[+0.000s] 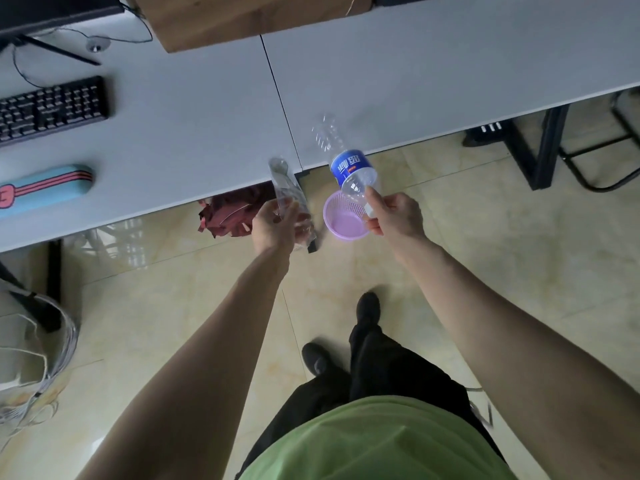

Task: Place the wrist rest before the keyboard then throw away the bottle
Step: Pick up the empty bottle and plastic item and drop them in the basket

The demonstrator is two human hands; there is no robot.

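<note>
The right hand (393, 216) holds a clear bottle (349, 168) with a blue label, its fingers (374, 202) closed around one end of it while the rest of the bottle slants up and away from them, over the near edge of the grey surface (415, 74). Just below and to the left of those fingers, on the floor (485, 237), stands a small purple basket (346, 221), open side up. The left hand (273, 226) is a little way to the left, its fingers (291, 211) wrapped around a second clear bottle (287, 192) with no label, which also points up and away toward the edge of the surface. Between and behind the two hands a dark table leg meets the floor, and left of the left fingers a heap of dark red scraps (232, 216) lies under the surface. The wrist rest (45, 190), light blue with pink stripes, lies on the surface well to the left of both hands, directly in front of the black keyboard (52, 109) and apart from it. A brown box (242, 19) sits at the far side of the surface.
</note>
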